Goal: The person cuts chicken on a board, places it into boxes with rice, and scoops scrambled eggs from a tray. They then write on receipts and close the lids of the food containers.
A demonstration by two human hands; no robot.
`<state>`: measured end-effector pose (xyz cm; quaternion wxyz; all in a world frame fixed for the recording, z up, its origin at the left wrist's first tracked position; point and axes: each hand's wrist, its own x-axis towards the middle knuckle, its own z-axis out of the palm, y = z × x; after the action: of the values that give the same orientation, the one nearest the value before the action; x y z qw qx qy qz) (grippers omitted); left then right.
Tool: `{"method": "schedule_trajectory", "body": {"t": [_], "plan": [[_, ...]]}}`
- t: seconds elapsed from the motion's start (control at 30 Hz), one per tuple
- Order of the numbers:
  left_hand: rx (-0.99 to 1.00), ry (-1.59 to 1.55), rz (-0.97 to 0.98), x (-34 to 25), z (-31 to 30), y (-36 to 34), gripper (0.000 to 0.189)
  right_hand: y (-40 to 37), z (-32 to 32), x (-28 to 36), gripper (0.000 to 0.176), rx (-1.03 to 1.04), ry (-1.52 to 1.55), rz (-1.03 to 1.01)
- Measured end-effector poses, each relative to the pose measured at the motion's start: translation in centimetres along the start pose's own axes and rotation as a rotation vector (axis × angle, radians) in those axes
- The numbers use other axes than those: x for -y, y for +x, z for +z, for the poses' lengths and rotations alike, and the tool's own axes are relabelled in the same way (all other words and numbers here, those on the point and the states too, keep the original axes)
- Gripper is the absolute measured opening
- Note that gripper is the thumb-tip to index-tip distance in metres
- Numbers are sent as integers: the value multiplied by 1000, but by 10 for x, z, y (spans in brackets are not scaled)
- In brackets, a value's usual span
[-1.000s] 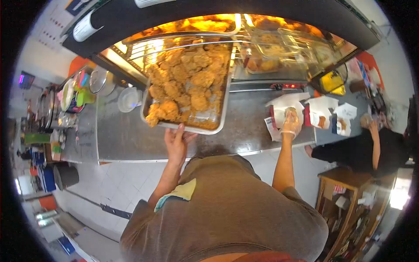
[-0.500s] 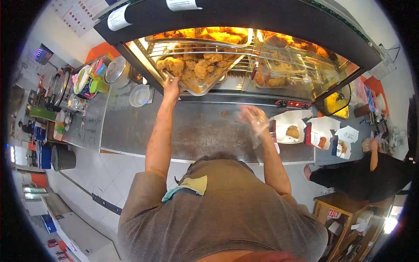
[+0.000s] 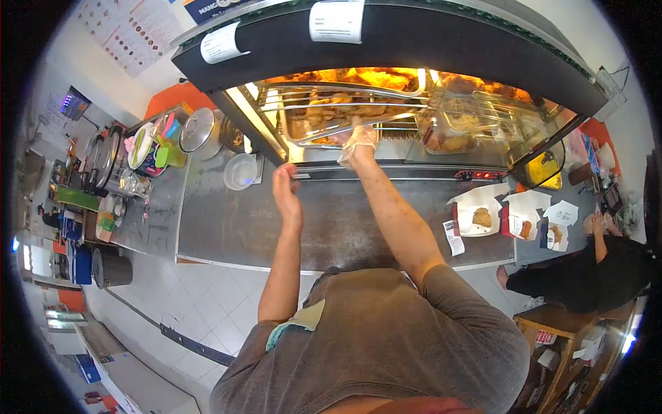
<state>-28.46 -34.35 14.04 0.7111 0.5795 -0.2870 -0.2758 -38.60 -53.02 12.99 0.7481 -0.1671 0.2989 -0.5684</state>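
Note:
A lit food warmer stands before me, its front open on the left half. On its lower rack sits a metal tray of fried chicken. My right hand, in a clear plastic glove, is at the tray's front rim with its fingers over the edge. My left hand is bare and held just in front of the warmer's lower edge, fingers stretched up, holding nothing. More chicken lies on the upper rack under orange light.
Open boxes with chicken pieces stand on the right of the dark counter, beside a paper slip. A plastic tub and a lidded pot are at left. Another person is at far right.
The tray has gone back into the warmer and lies flatter. My left hand has let go of it and dropped toward me. My right hand has moved left and up to its rim.

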Motion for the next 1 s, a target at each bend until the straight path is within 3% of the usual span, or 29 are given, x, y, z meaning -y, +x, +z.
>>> {"method": "schedule_trajectory", "body": {"t": [0.03,0.07,0.17,0.23,0.3,0.33,0.37,0.4,0.5,0.57,0.63,0.7,0.73,0.77,0.8,0.83,0.9,0.97,1.0], "plan": [[104,37,-23,4,-8,-11,39,-2,4,1,45,-21,-11,-77],[239,17,-73,2,-13,-23,39,-4,10,4,45,-83,75,-10],[671,23,-241,-15,-19,-50,36,3,1,-7,44,-34,55,-53],[732,29,-227,-24,-12,-62,35,0,-3,-17,45,-23,30,-91],[798,38,-212,-22,-15,-56,36,-17,-7,-20,44,97,-24,102],[809,95,-193,-15,-16,-49,37,-48,13,-18,43,-14,-426,34],[821,147,-171,-8,-15,-42,40,-33,-19,-51,31,79,-739,-326],[838,141,-174,1,-18,-36,40,-59,-8,-54,24,63,-681,-404],[688,-350,-488,10,-28,-24,47,-89,10,-78,15,28,-653,-532],[478,-672,-251,9,-25,-31,53,-95,16,-94,13,6,-683,-584],[469,-682,-306,23,-34,-38,56,-103,36,-99,8,-18,-622,-623],[423,-693,-216,46,-45,-39,61,-110,45,-105,11,-74,-787,-627],[508,-632,-186,57,-54,-32,72,-111,48,-115,13,-98,-888,-674],[523,-627,-210,58,-68,-22,72,-117,47,-124,15,-123,-990,-712],[640,-737,-407,58,-81,-7,75,-125,41,-135,15,-151,-988,-707],[755,-849,-605,58,-89,7,78,-135,34,-145,19,-26,-886,-574],[570,-734,-505,49,-93,29,83,-143,30,-156,28,221,-662,-328],[96,-404,-162,48,-101,70,83,-148,18,-135,29,202,-781,-380],[-33,-385,-158,50,-120,104,81,-156,8,-115,32,203,-900,-412]]}}
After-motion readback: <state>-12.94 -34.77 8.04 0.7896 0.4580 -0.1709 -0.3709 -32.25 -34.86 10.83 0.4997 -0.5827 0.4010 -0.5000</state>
